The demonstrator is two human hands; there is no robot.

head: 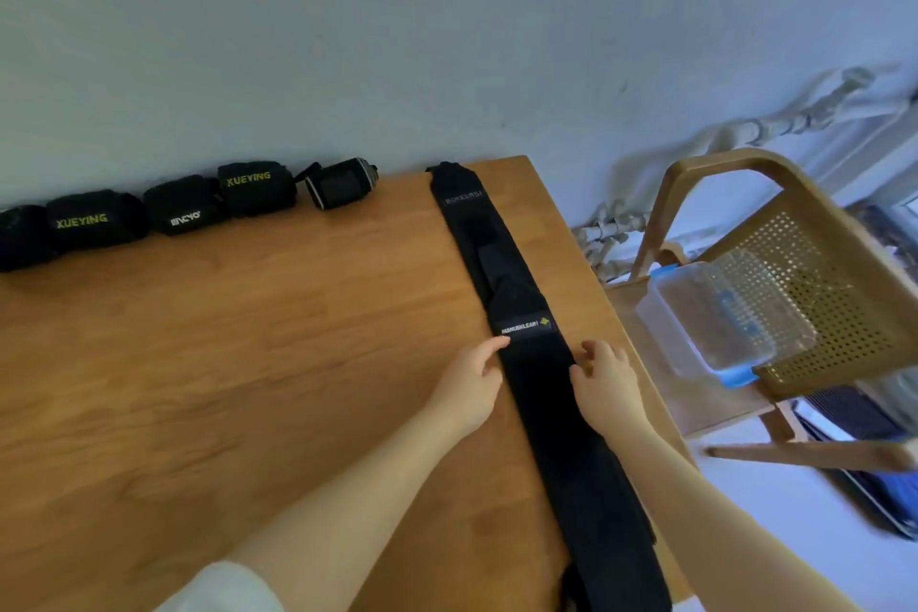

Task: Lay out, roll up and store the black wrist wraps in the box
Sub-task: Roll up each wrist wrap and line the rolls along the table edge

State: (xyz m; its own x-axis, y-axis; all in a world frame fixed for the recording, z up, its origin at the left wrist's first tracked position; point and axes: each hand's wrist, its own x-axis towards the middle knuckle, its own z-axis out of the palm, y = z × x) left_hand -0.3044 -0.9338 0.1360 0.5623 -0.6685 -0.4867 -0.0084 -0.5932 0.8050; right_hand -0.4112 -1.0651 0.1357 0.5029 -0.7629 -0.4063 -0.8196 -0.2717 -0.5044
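Table: 1, wood-grain top, flat, set against a pale wall.
Chair: 1, bentwood frame, perforated cane-pattern back, just right of the table.
Box: 1, clear plastic, rectangular, blue clips at its ends; sits on the chair seat.
Laid-out wrist wrap: 1 long black fabric strip, flat on the table's right side, running from the far edge toward the near edge; small white-lettered label near mid-length.
Rolled wrist wraps: 5 black fabric bundles in a row at the table's far edge by the wall; 2 read XUEYING in yellow.
Left hand: palm down, fingers loosely curled, fingertips touching the strip's left edge by the label.
Right hand: palm down, fingers curled at the strip's right edge; whether it pinches the fabric, cannot tell.
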